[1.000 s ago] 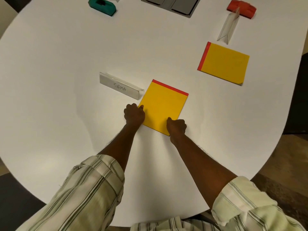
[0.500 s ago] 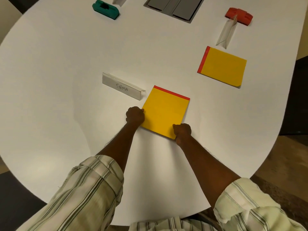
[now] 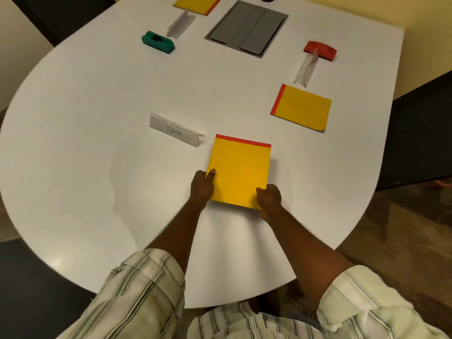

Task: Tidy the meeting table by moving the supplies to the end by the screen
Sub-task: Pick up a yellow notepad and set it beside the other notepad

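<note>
Head view, three pads (image 3: 241, 172) (image 3: 303, 107) (image 3: 195, 3) (one held), three nameplates (image 3: 177, 129) (image 3: 181, 25) (image 3: 307, 69)

A clear acrylic name tent marked SIGMA (image 3: 176, 130) stands just ahead-left of the left hand (image 3: 201, 188) — ahead of the right hand (image 3: 269, 198), past the yellow paper notepad (image 3: 241, 172), white tabletop (image 3: 220, 94) lies open.

Head camera, looking forward and down.
It views the white table (image 3: 97, 99) from above its near rounded end, close over the forearms.
</note>
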`<state>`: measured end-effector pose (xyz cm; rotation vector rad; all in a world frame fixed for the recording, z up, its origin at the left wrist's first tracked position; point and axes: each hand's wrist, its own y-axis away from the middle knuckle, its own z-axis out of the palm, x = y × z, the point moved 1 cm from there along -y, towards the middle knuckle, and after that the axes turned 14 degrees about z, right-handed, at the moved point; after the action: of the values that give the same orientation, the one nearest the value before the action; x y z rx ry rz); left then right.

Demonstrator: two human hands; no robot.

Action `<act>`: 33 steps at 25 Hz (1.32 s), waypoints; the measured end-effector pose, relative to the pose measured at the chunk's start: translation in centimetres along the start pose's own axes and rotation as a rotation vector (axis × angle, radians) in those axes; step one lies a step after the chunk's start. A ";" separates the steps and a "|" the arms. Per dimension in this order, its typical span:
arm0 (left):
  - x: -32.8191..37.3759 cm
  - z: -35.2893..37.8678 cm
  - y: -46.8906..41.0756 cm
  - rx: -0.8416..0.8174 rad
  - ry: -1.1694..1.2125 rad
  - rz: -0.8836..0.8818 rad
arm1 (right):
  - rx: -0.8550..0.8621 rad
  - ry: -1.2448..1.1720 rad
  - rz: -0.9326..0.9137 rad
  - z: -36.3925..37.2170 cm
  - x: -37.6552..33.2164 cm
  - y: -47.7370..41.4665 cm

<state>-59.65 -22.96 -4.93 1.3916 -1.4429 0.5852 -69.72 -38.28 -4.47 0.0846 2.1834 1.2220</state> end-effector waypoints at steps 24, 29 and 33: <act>-1.6 4.2 43.0 0.494 0.249 0.161 | -0.287 0.107 -0.320 -18.3 24.3 18.0; -4.0 2.0 47.1 0.595 0.257 0.172 | -0.317 0.140 -0.386 -16.6 27.9 20.5; -7.6 -0.7 51.3 0.612 0.333 0.185 | -0.348 0.182 -0.434 -13.8 32.0 22.4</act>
<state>-108.53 -7.73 3.49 1.5267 -1.1701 1.3956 -108.24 -24.82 2.67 -0.6316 1.9568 1.3636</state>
